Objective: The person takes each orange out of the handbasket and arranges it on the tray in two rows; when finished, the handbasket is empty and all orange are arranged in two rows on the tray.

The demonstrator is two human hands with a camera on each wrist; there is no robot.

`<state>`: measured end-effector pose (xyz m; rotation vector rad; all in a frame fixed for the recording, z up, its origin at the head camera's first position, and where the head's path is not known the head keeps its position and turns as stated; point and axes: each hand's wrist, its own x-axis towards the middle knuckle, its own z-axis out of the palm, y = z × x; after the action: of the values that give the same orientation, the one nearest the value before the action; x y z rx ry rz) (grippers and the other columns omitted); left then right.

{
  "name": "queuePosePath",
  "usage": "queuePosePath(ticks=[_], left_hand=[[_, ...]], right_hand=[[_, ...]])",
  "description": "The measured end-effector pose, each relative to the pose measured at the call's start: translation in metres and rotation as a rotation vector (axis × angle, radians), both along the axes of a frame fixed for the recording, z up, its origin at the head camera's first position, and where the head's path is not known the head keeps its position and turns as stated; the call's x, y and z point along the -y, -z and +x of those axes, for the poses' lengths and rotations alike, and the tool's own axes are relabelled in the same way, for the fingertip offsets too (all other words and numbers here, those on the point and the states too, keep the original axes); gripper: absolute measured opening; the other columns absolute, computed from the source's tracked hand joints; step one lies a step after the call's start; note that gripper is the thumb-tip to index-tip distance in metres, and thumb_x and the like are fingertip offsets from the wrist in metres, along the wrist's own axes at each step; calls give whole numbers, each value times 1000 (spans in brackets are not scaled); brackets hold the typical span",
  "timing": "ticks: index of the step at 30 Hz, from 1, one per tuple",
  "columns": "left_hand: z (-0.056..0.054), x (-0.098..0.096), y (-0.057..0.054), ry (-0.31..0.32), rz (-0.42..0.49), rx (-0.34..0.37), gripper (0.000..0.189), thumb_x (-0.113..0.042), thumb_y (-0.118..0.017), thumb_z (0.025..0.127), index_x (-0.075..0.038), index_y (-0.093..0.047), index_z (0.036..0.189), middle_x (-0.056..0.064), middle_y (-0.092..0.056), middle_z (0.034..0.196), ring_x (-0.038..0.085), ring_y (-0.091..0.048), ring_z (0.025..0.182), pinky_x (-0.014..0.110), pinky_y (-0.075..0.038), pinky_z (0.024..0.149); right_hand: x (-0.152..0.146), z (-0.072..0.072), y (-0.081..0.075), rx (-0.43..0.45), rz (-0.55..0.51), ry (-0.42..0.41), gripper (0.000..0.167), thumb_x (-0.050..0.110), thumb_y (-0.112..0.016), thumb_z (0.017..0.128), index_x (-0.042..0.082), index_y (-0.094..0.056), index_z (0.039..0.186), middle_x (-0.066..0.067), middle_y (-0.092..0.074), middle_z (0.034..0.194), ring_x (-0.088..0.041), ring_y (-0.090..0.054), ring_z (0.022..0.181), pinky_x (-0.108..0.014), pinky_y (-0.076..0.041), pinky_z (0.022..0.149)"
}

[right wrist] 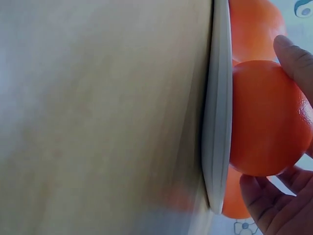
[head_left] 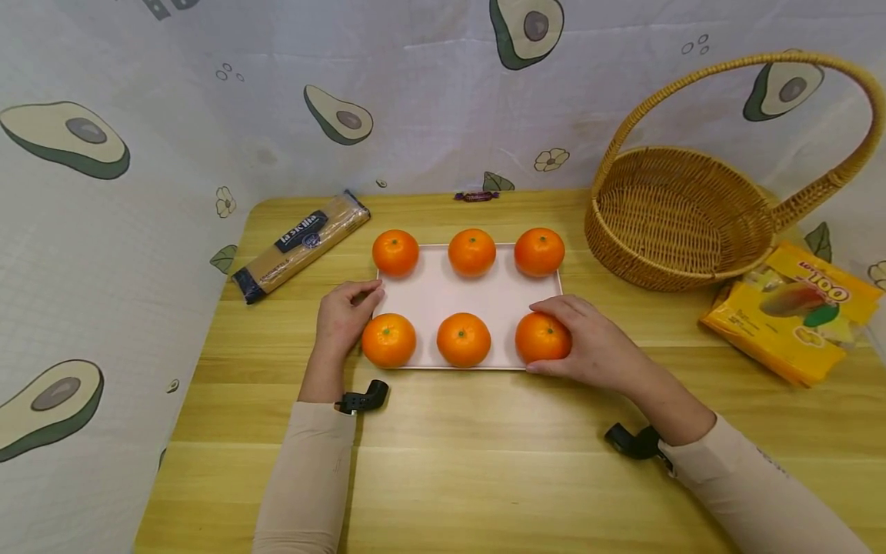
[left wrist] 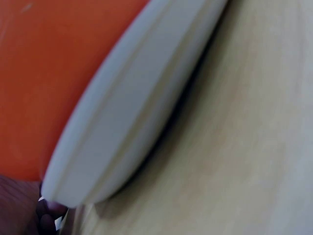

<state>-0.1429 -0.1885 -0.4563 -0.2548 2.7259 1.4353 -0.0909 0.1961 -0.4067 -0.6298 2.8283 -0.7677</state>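
Observation:
A shallow white tray (head_left: 429, 296) bears two rows of three oranges. My right hand (head_left: 595, 338) grips the front right orange (head_left: 542, 338), thumb on its near side and fingers around its far side. In the right wrist view that orange (right wrist: 269, 117) sits at the tray wall (right wrist: 217, 112) between thumb and fingers. At the tray's left edge, my left hand (head_left: 341, 319) pinches the rim, beside the front left orange (head_left: 389, 340). The front middle orange (head_left: 464, 339) and the back-row oranges, left (head_left: 395, 252), middle (head_left: 472, 252) and right (head_left: 539, 251), lie untouched.
A pack of pasta (head_left: 301, 246) lies at the back left. Behind the tray is a small purple-wrapped candy (head_left: 476, 197). A wicker basket (head_left: 681, 208) with a tall handle stands at the back right, a yellow mango snack bag (head_left: 796, 312) beside it. Avocado-print cloth (head_left: 429, 92) hangs behind.

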Motion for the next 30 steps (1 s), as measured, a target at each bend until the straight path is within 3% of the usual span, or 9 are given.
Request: queuePosePath(ticks=[5, 14, 22, 27, 30], left_hand=[[0, -1, 0, -2, 6, -5, 32, -33, -70, 98, -19, -74, 126, 7, -70, 131, 28, -60, 125, 44, -47, 110], [-1, -1, 0, 3, -9, -39, 32, -33, -71, 97, -16, -75, 124, 9, -71, 127, 29, -64, 122, 44, -50, 107], [0, 0, 0, -2, -16, -24, 33, -33, -70, 97, -16, -75, 125, 9, -71, 129, 29, -62, 125, 44, -49, 110], [0, 2, 0, 1, -33, -10, 33, -34, -69, 98, -17, -74, 127, 8, -70, 131, 29, -61, 126, 44, -48, 111], [1, 3, 0, 12, -40, -10, 33, -33, -68, 99, -17, -74, 127, 9, -69, 131, 29, -61, 124, 45, -48, 109]], right_hand=[[-2, 1, 0, -3, -22, 9, 90, 50, -93, 69, 13, -54, 141, -13, -52, 141, -33, -55, 124, -61, -49, 101], [-5, 3, 1, -13, -51, 5, 88, 47, -94, 69, 12, -54, 140, -12, -53, 138, -32, -56, 121, -61, -51, 99], [-11, 5, 0, -6, -43, 24, 90, 50, -92, 71, 12, -53, 142, -12, -52, 142, -34, -56, 122, -62, -50, 99], [-19, 5, -7, 35, -13, 60, 91, 58, -86, 75, 14, -50, 146, -13, -52, 145, -38, -56, 124, -65, -49, 98], [-26, 3, -13, 18, 7, 77, 85, 54, -83, 81, 13, -48, 148, -16, -53, 145, -42, -56, 125, -67, -48, 98]])
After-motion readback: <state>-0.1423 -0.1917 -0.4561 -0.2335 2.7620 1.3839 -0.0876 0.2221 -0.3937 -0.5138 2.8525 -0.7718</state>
